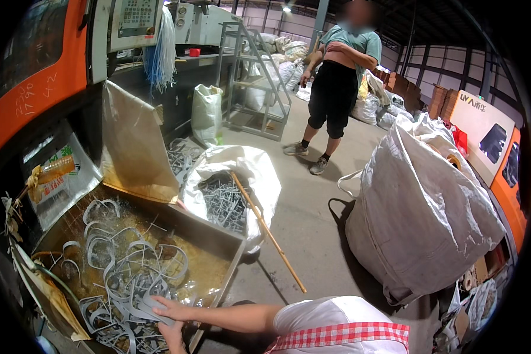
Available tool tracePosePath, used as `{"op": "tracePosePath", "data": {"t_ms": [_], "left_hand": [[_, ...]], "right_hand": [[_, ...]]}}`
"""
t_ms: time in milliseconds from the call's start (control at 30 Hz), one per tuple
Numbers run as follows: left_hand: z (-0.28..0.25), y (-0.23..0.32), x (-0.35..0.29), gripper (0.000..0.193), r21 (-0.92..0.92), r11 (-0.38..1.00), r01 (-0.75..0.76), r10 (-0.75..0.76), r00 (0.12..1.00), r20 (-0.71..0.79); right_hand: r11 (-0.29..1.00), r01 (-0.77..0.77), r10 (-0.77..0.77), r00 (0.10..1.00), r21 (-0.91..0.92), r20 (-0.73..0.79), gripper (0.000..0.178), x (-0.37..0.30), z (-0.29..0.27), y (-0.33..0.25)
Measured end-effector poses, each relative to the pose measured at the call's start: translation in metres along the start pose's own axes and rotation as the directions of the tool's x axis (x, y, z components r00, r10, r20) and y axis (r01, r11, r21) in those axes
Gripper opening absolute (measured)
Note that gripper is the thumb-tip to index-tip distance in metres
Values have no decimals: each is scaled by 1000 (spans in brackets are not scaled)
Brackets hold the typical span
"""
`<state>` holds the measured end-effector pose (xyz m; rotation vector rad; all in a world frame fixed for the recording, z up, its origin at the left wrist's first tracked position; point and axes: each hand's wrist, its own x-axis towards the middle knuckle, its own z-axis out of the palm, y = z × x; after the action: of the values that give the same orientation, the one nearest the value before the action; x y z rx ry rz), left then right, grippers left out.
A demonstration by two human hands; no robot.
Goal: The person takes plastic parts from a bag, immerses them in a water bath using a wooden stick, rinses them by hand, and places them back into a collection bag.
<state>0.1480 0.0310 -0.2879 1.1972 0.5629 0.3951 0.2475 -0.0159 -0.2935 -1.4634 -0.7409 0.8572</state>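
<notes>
Closest to you, along the lower edge, are your white sleeve [324, 318] and a red-and-white checked band [348, 336]. Your right hand [174, 310] reaches left into a metal basin [209, 221], its fingers closed on flat grey strips [144, 310]; your left hand [171, 337] is just below, against the same bunch — you cannot tell from this view whether its fingers grip. More grey strips lie curled and tangled across the basin at lower left, in murky yellow-brown water [209, 271]. Just beyond its rim, left of centre, an open white sack [259, 171] holds short grey pieces [224, 203], with a thin wooden stick [268, 233] slanting from it toward the lower middle. On your right stands a large white bulk bag [419, 224]. At upper centre a person in a green shirt [360, 50] and black shorts faces your way — near a grey step ladder [256, 82] — while an orange machine [41, 88] fills the upper left.
</notes>
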Motion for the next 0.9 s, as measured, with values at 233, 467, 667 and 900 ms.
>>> {"op": "tracePosePath", "data": {"t_ms": [233,467,667,900], "left_hand": [[-2,-7,3,62,189,981,-34,34,999,7],[-6,-13,2,60,-337,935,109,-99,994,44],[-3,11,-9,66,-408,898,164,-93,978,188],[2,23,-12,87,-233,968,94,-59,987,150]], "right_hand": [[1000,2,1,995,30,-96,69,2,0,2],[957,8,-3,1000,291,-17,65,1,-8,-12],[900,-15,13,1000,435,6,53,-3,-12,-22],[967,46,-39,999,252,-32,48,-2,-3,-19]]}}
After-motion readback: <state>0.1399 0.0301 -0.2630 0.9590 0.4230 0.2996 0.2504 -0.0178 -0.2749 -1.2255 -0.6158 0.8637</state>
